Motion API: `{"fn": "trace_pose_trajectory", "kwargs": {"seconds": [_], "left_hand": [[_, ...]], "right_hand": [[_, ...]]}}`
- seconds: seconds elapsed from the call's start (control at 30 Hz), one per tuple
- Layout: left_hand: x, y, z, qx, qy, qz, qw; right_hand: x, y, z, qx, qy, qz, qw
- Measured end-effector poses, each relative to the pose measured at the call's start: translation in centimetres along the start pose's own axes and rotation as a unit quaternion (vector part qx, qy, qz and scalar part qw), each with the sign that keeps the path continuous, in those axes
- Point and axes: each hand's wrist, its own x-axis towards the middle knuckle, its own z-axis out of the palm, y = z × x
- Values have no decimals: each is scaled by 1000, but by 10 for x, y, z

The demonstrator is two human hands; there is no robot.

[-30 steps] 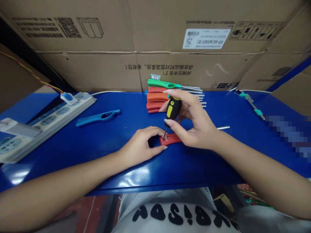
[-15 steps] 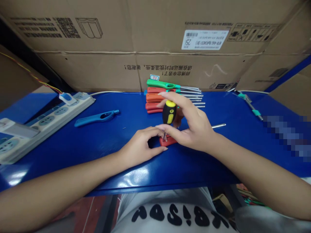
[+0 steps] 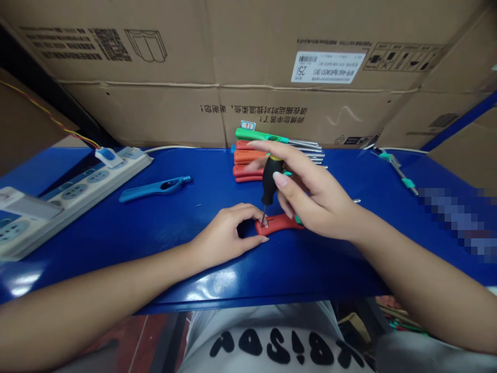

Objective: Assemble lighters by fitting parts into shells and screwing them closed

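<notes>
A red long-nosed lighter [image 3: 280, 224] with a green trigger lies on the blue table, its metal tube partly hidden. Thumb and fingertips of my left hand [image 3: 223, 233] are closed around its rear end. My right hand [image 3: 316, 202] grips a black and yellow screwdriver [image 3: 268, 186], tilted slightly, its tip touching the lighter's rear end near my left fingertips. Behind my right hand, several finished-looking lighters lie in a row, with a green lighter [image 3: 254, 134] at the back. To the left lies a blue lighter shell [image 3: 155, 189], and a tiny metal piece [image 3: 199, 205] lies beside it.
A white power strip [image 3: 77, 199] with plugs runs along the left of the table. A large cardboard box [image 3: 171, 111] stands upright at the back. On the right lies a metal tube with green parts [image 3: 398, 170]. A small numbered label [image 3: 247, 125] is at the row of lighters.
My right hand has turned and shifted slightly right, its thumb now higher on the screwdriver handle, which leans more. More of the red lighter shows. My left hand has stayed in place.
</notes>
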Motion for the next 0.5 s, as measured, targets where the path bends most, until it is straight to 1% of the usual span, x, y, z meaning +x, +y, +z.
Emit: {"fn": "trace_pose_trajectory", "kwargs": {"seconds": [0.07,0.17,0.2,0.23,0.3,0.37,0.43,0.5], "left_hand": [[0,0,0,2,4,3,1000],[0,0,0,3,12,7,1000],[0,0,0,2,12,6,1000],[0,0,0,1,10,4,1000],[0,0,1,-2,4,0,1000],[0,1,0,-6,-4,-5,1000],[1,1,0,-4,-6,-6,1000],[0,0,0,-1,-2,-1,1000]], "right_hand": [[1,-1,-2,-34,14,1,999],[0,1,-3,-129,62,-30,989],[0,1,-3,-129,65,-31,989],[0,0,-3,-108,56,-22,992],[1,-1,-4,-29,19,12,999],[2,-3,-5,26,-11,41,999],[3,-4,-6,2,7,35,999],[2,-4,-7,-70,52,1,996]]}}
